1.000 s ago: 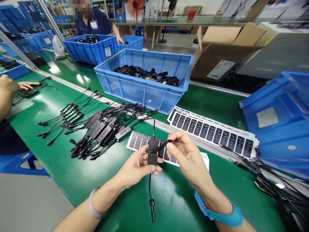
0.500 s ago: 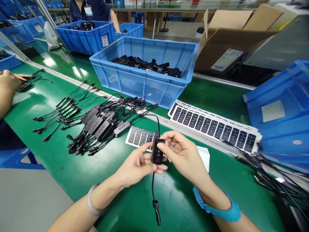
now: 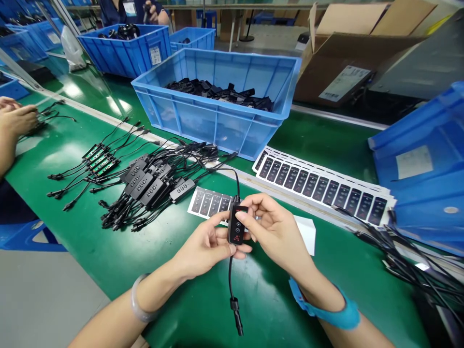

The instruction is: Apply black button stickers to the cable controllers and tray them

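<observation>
A black inline remote controller (image 3: pixel 235 224) is sitting upright in the person's left hand (image 3: pixel 206 246), held above the green desk (image 3: pixel 203 304) with its button face turned up and a small red mark showing. The left fingers (image 3: pixel 221 237) are curling around its back and holding it, while the right hand (image 3: pixel 277 229) is reaching in from the other side, its fingers (image 3: pixel 253 205) pinching the controller's top edge. A thin black cable (image 3: pixel 229 275) is running down to a plug (image 3: pixel 236 311) and looping upward past the top of the controller. A small sheet of printed button labels (image 3: pixel 208 203) is lying just behind the hands, beside a white card (image 3: pixel 306 234). Farther along, a pile of cabled controllers (image 3: pixel 145 186), larger label sheets (image 3: pixel 322 191) and a blue crate (image 3: pixel 213 128) of black parts are sitting on the desk. A co-worker's hands (image 3: pixel 16 116) are working at the far left.
</observation>
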Motion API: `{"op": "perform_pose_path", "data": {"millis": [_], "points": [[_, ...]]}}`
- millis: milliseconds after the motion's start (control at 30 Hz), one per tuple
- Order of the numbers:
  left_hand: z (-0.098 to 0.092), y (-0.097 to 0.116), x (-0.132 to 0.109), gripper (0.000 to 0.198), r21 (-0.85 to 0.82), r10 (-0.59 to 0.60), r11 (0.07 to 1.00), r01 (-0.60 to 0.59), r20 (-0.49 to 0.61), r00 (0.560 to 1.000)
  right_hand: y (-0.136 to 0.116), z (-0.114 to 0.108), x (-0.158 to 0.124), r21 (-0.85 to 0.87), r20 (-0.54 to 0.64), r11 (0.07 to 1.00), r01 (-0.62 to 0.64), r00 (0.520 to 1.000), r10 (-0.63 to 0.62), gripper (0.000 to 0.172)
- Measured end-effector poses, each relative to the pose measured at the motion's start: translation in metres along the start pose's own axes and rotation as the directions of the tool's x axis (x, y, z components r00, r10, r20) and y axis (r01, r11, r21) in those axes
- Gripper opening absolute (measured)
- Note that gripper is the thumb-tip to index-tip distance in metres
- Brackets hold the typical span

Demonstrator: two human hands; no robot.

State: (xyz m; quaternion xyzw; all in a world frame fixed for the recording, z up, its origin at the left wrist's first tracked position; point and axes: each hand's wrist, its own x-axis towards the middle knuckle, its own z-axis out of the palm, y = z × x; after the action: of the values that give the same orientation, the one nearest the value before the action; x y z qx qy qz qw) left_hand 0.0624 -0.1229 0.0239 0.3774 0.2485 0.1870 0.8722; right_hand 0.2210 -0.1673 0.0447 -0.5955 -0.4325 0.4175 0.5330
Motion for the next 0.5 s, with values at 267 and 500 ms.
{"op": "perform_pose_path", "data": {"millis": [267, 500], "points": [[0.0035, 0.0009, -0.0004, 0.056, 0.022, -0.005, 1.0, 0.006, -0.031, 1.0, 0.0024, 0.0027, -0.0011, -0.053, -0.027, 0.998, 0.019, 0.999, -0.021, 0.018], [0.0078, 0.001, -0.0012, 0.064, 0.061, -0.01, 0.998, 0.014, -0.074, 0.997, 0.0053, 0.0037, -0.001, -0.116, -0.054, 0.992, 0.058, 0.996, -0.065, 0.014]]}}
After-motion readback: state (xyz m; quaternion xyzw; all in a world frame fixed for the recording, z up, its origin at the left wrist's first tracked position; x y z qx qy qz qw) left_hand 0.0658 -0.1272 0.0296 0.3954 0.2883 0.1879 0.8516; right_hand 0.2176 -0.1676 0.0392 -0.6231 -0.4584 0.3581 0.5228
